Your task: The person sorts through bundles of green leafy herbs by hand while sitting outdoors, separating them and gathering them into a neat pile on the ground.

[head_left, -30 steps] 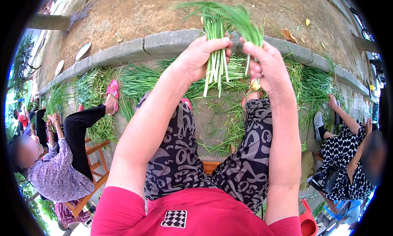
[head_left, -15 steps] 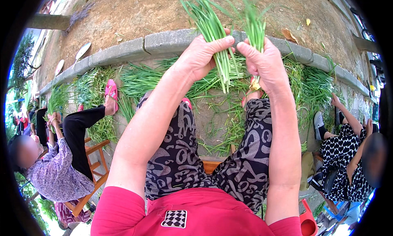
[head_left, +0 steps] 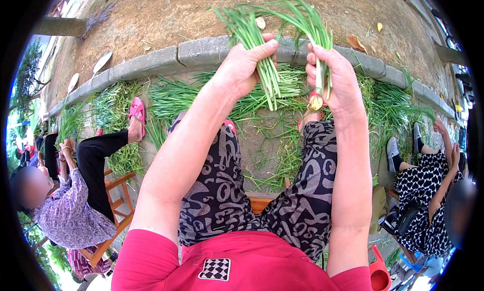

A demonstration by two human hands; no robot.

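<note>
My left hand (head_left: 248,65) is closed round a bunch of long green chives (head_left: 269,84), whose pale stem ends hang down toward me while the leaf tips point up and left. Close beside it on the right, my right hand (head_left: 334,78) grips a smaller bunch of chives (head_left: 307,23) by the white stems. Its leaves arch up and to the left, over the first bunch's tips. Below both hands, a heap of loose chives (head_left: 176,97) lies on the ground along the kerb. A yellowish bit (head_left: 315,103) shows just under my right hand, near my foot.
A stone kerb (head_left: 146,62) curves across, with bare soil (head_left: 166,18) beyond. Trimmed scraps (head_left: 287,160) litter the paving between my feet. Seated people work at left (head_left: 75,205) and right (head_left: 426,200); a wooden chair (head_left: 121,200) is at left, a red plastic object (head_left: 379,271) at lower right.
My hands have moved slightly apart. The right-hand bunch now bends leftward instead of standing upright, and its stems show below my fingers. The person at right has shifted an arm, holding greens.
</note>
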